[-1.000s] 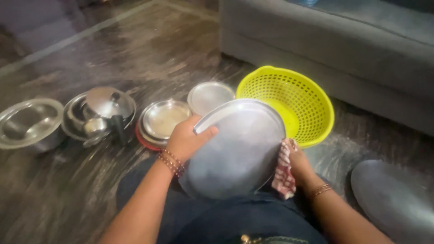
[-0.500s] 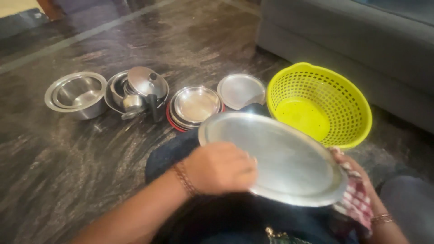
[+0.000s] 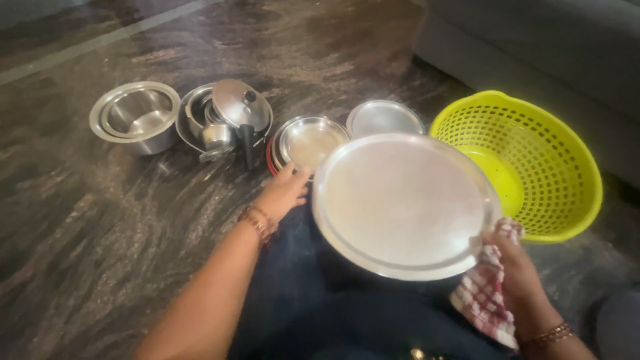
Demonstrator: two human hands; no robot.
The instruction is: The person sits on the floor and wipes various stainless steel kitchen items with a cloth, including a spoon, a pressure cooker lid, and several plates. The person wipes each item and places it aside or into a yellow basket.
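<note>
Steel is what we have in hand: a large round plate [image 3: 405, 203], held level over our lap, its rim gripped at the lower right by our right hand [image 3: 517, 267] through a red-and-white checked cloth [image 3: 485, 303]. The right hand's fingers [image 3: 497, 241] are clamped on that rim with the cloth folded between skin and metal, and the rest of the cloth hangs down below the wrist. We judge the plate stiff and fairly light for its width, smooth and likely slippery, so the raised rim is the sensible place to take hold, and a single grip at one edge leaves the far side free to tip. Our left hand [image 3: 283, 193] lies apart from the plate, the forearm stretched forward across the knee, palm down, fingers loosely together and reaching to the edge of a stack of smaller steel plates [image 3: 310, 141] on the floor [image 3: 80, 220]; whether they touch it we cannot tell. Just behind that stack lies another flat steel plate [image 3: 384, 118]. Further left stand a bowl crowded with small vessels and a knobbed lid [image 3: 227, 120], then nested steel bowls [image 3: 135, 117]. To the right, near the plate's far edge, sits a yellow perforated basket [image 3: 533, 160], before a grey sofa [image 3: 553, 60].
</note>
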